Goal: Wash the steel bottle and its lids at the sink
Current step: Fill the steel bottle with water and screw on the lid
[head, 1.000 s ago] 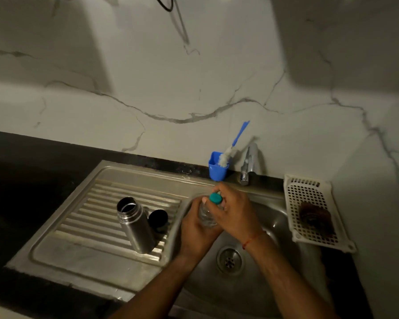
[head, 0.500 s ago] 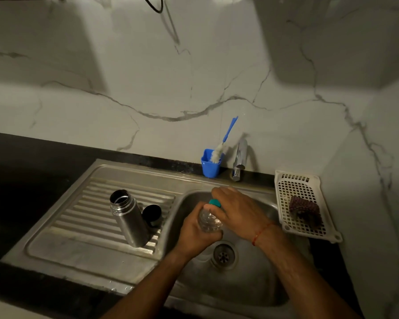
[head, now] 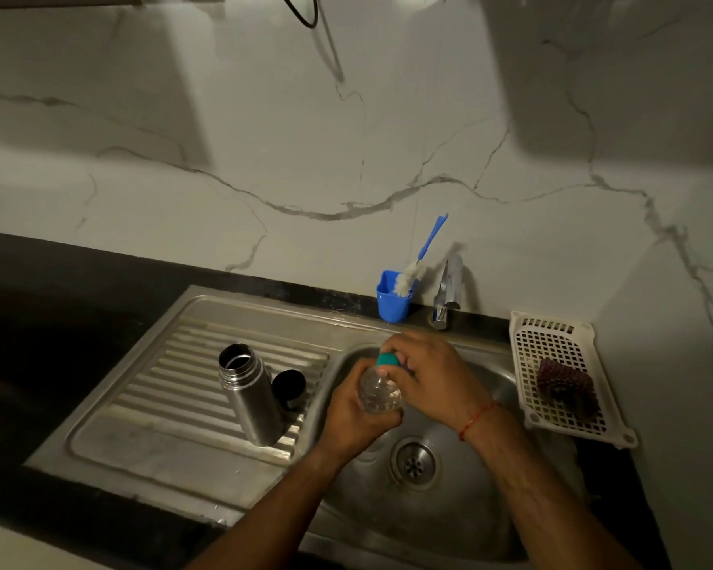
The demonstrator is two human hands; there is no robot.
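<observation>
- My left hand (head: 353, 415) is curled round the body of a clear bottle (head: 378, 394), held over the sink (head: 387, 520). My right hand (head: 427, 380) pinches its teal cap (head: 387, 359) from above.
- The steel bottle (head: 250, 394) stands open-mouthed on the drainer (head: 157, 409), left of the basin and near my left hand. Neither hand touches it.
- One black lid (head: 290, 386) sits just right of the steel bottle. I cannot tell whether they touch, and I see no second lid.
- I judge the steel bottle stiff and fairly heavy for its size, not fragile but loud if dropped. Its smooth wall will turn slippery once wet or soapy. I would wrap my whole hand round the middle of the body, not the threaded neck, and keep it low over the basin.
- The lid should be light and rigid, so a pinch across its rim should do. It is small enough to skid away in the sink.
- The brush (head: 427, 244) in the blue cup (head: 392, 308) at the far edge looks right for the narrow inside.
- Against a second ago, little differs. Both hands keep the same hold in the same place, and my right fingers have only shifted round the cap, as in a twist. Steel bottle and lid stand where they stood.
</observation>
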